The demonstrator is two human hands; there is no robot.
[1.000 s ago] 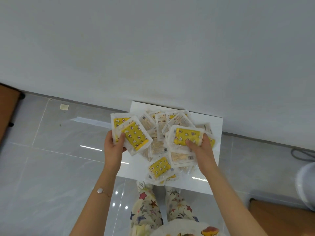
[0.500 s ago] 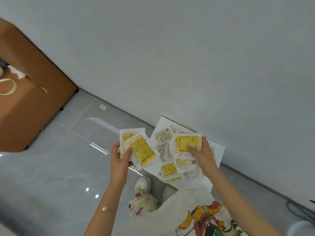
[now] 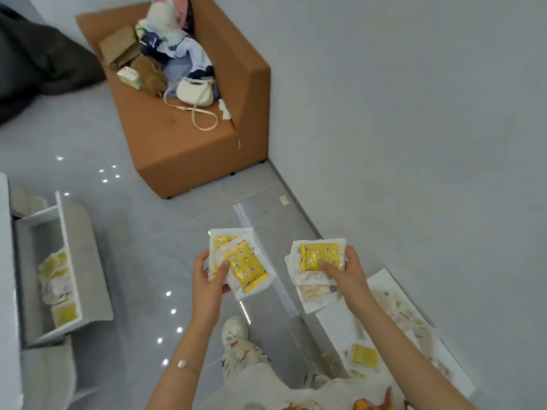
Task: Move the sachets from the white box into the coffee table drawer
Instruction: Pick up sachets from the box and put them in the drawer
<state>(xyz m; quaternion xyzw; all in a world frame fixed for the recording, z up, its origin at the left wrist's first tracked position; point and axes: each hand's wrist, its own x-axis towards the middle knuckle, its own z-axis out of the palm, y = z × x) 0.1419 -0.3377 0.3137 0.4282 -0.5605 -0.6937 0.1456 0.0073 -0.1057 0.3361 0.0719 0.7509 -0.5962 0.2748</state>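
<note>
My left hand (image 3: 207,284) grips two white sachets with yellow star-printed centres (image 3: 244,266), fanned out above the floor. My right hand (image 3: 344,272) holds a stack of several sachets (image 3: 318,257), thumb on the yellow top one, pale ones underneath. The white box (image 3: 334,324) lies on the floor at lower right by the wall, with more sachets (image 3: 365,356) inside. At the left edge the coffee table drawer (image 3: 71,261) stands pulled open, and several sachets (image 3: 57,279) lie in it.
A brown sofa (image 3: 192,137) stands against the grey wall, piled with clothes, a cream handbag (image 3: 195,91) and cartons. Glossy grey floor tiles lie between me and the drawer. My patterned trousers and shoe (image 3: 235,329) show below.
The view has swung left from the white box toward the drawer and sofa. Both hands have lifted their sachets away from the box and carry them leftward.
</note>
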